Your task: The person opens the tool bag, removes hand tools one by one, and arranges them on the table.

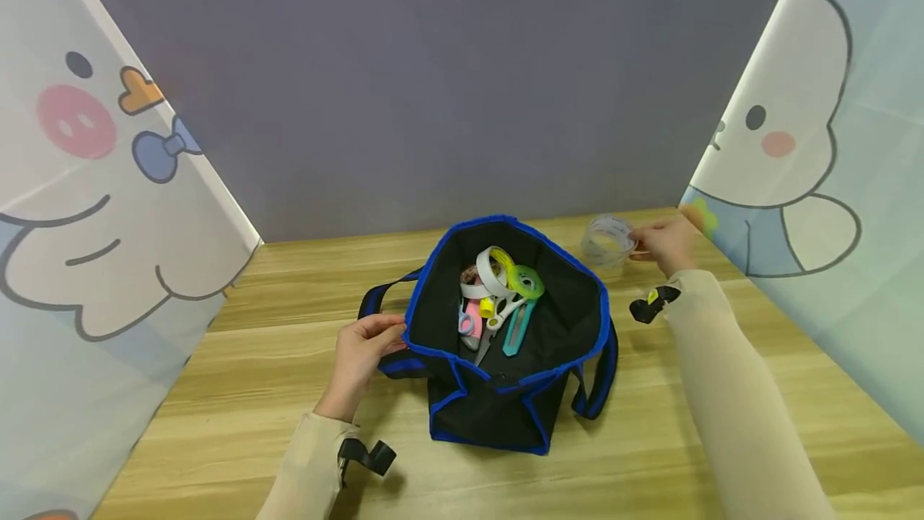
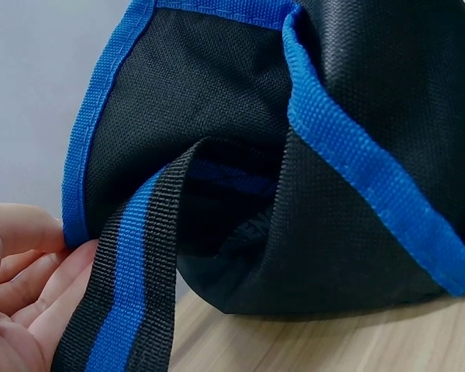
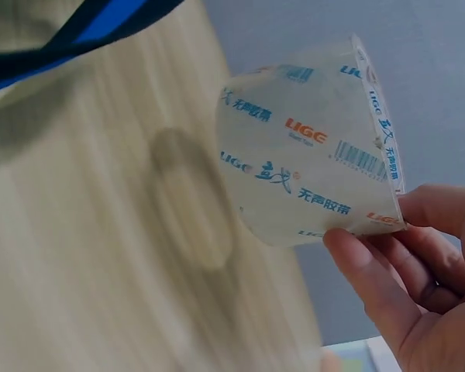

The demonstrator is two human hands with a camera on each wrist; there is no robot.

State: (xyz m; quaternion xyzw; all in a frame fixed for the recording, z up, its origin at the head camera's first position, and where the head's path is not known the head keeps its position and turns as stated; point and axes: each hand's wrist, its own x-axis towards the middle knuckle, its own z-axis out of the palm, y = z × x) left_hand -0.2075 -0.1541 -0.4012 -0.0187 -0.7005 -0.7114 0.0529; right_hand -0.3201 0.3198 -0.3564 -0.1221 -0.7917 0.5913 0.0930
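Note:
My left hand pinches the blue-edged rim of a black bag at its left corner; the left wrist view shows thumb and fingers on that edge beside a black-and-blue strap. In my right hand is a clear tape roll printed with blue and orange lettering, pinched at its edge. The right wrist view shows the roll raised off the table, its shadow below. Inside the open bag lie a teal cutter, scissors, a green tape roll and a white tape roll.
Also in the bag are a yellow-capped item and a pink-handled item. The bag stands on a wood-grain table. A grey wall rises behind, with cartoon-printed panels at both sides.

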